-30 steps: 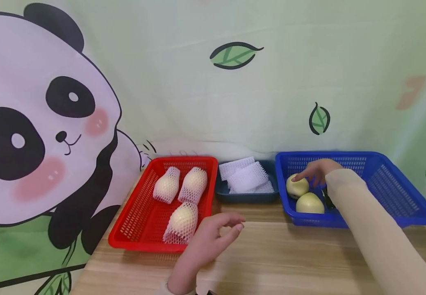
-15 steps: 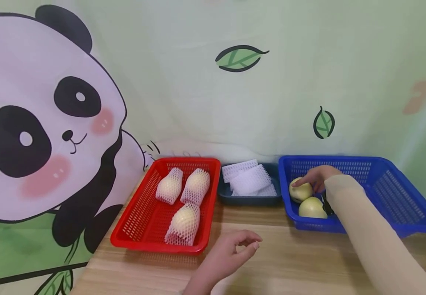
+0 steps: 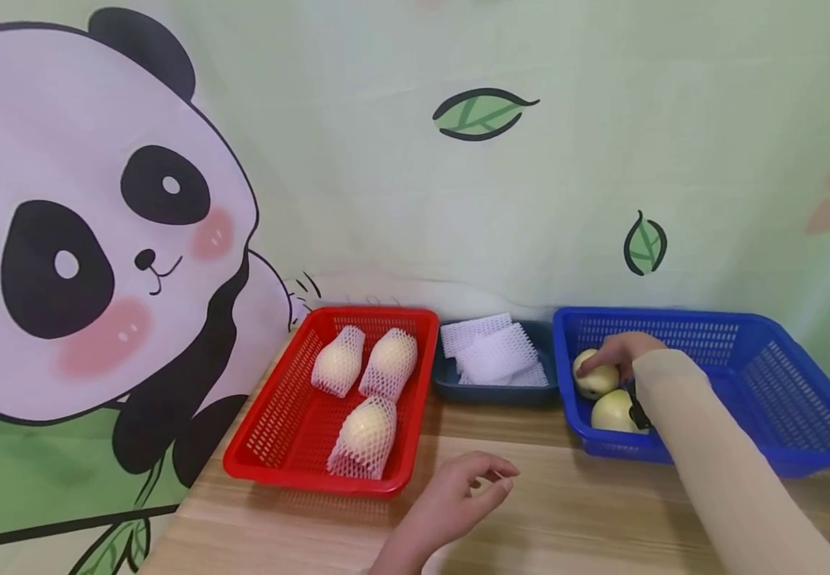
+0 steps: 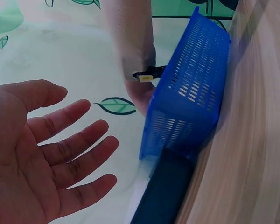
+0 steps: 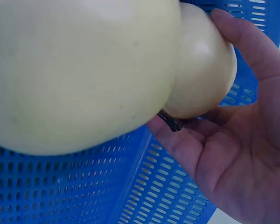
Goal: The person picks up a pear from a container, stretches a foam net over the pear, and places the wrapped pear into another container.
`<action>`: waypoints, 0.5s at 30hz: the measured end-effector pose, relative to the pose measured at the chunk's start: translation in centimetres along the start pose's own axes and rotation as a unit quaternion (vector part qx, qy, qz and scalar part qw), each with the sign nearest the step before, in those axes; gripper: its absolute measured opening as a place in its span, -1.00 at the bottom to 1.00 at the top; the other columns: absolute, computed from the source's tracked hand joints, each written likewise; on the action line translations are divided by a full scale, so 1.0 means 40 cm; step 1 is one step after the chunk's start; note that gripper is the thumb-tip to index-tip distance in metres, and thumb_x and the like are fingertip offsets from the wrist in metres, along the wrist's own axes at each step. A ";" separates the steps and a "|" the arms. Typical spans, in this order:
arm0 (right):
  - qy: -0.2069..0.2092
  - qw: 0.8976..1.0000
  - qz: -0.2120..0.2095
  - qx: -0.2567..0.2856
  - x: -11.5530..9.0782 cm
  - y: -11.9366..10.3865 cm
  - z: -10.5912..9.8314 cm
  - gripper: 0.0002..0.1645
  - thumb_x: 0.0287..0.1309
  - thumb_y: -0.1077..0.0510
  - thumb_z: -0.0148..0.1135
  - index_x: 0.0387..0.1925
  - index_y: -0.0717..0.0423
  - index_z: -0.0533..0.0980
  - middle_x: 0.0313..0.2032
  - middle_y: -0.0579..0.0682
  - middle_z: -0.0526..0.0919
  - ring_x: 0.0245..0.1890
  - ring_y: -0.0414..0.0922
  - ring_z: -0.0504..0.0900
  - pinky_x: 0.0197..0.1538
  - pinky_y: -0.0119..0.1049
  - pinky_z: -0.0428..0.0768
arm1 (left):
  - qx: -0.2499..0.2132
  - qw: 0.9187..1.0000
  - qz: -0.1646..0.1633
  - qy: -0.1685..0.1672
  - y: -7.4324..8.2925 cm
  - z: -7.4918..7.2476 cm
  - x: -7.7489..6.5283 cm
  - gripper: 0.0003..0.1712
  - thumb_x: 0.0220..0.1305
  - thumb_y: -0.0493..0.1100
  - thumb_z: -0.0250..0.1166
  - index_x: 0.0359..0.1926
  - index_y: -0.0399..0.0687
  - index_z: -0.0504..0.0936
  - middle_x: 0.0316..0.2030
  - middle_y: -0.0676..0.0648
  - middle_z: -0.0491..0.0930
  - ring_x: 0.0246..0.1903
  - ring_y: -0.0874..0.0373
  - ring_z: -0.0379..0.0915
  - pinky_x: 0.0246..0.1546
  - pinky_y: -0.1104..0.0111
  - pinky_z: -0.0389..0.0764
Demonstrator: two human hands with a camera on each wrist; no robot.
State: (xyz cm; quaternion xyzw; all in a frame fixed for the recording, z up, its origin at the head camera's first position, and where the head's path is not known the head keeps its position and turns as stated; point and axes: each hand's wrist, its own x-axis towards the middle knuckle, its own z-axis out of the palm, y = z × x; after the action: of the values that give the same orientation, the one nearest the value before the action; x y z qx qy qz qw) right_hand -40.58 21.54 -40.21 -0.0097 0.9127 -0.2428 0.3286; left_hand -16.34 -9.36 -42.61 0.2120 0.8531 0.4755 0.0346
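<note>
Head view, nearest first: left hand [image 3: 458,499] is raised over the counter [image 3: 551,495], just right of the red basket's near corner. Fingers relaxed and free; the left wrist view shows them spread and only slightly bent, thumb apart from the index finger.

Right arm, in a pale sleeve [image 3: 720,455], reaches across the near rim of the blue basket [image 3: 792,383]. A dark device [image 4: 149,76] with a yellow label sits at that wrist.

Inside the blue basket, at its left end, lie two pale yellow-green fruits. The nearer fruit [image 3: 612,411] is by the near wall, just below the right wrist. The farther fruit [image 3: 594,382] is in the grip of the right hand [image 3: 626,351]: per the right wrist view, thumb on one side, curled fingers on the other. Both fruits are well apart from the left hand, off to its right and farther back.

Red basket [image 3: 314,481], left: three fruits in white netting [image 3: 364,431], one near and two behind. Teal tray [image 3: 497,394], between the baskets: loose white foam nets [image 3: 497,351], overlapping. Behind all, a green backdrop [image 3: 357,200] printed with a panda [image 3: 192,343] and leaves.
</note>
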 end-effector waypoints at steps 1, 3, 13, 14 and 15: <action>-0.003 1.000 -0.009 -0.010 0.000 0.000 -0.001 -0.29 0.19 -0.22 0.33 0.02 0.34 0.46 -0.11 0.18 0.57 -0.05 0.06 0.52 0.00 -0.21 0.61 | -0.001 1.000 -0.001 0.000 -0.003 0.002 0.002 -0.73 0.42 -0.09 0.27 0.00 -0.10 0.74 -0.04 -0.12 0.77 -0.08 0.24 0.62 -0.13 0.49 0.53; -0.004 0.999 -0.021 -0.026 -0.002 -0.001 -0.003 -0.26 0.20 -0.20 0.32 0.08 0.38 0.43 -0.07 0.23 0.57 -0.03 0.08 0.53 0.07 -0.15 0.63 | -0.001 1.000 0.000 0.000 -0.010 0.006 0.006 -0.73 0.42 -0.11 0.27 0.00 -0.12 0.74 -0.03 -0.13 0.76 -0.08 0.19 0.63 -0.14 0.48 0.54; 0.025 0.995 -0.093 -0.015 -0.005 0.007 -0.009 -0.10 0.24 -0.03 0.31 0.23 0.59 0.15 0.09 0.45 0.40 0.06 0.21 0.54 0.27 0.12 0.60 | -0.031 0.999 -0.019 0.011 -0.033 0.016 0.026 -0.66 0.42 -0.14 0.25 0.11 -0.22 0.67 0.07 -0.24 0.71 0.03 -0.09 0.64 -0.11 0.44 0.58; 0.031 0.995 -0.099 -0.011 -0.007 0.009 -0.009 -0.08 0.24 -0.02 0.31 0.25 0.61 0.11 0.11 0.47 0.38 0.07 0.22 0.53 0.28 0.12 0.60 | -0.032 0.999 -0.019 0.014 -0.035 0.017 0.027 -0.64 0.42 -0.15 0.25 0.12 -0.24 0.66 0.09 -0.24 0.70 0.04 -0.12 0.64 -0.11 0.44 0.57; 0.034 0.994 -0.106 -0.006 -0.009 0.011 -0.010 -0.04 0.24 0.00 0.30 0.28 0.64 0.06 0.13 0.50 0.34 0.09 0.25 0.51 0.29 0.14 0.58 | -0.033 0.999 -0.019 0.017 -0.038 0.018 0.028 -0.64 0.42 -0.15 0.25 0.13 -0.25 0.65 0.10 -0.25 0.70 0.05 -0.15 0.63 -0.11 0.44 0.57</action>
State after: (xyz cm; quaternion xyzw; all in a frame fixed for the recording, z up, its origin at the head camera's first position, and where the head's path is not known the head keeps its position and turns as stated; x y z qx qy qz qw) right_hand -40.49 22.17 -39.95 -0.1005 0.9186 -0.2709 0.2695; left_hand -17.67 -9.05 -44.09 0.1861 0.8412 0.5064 0.0367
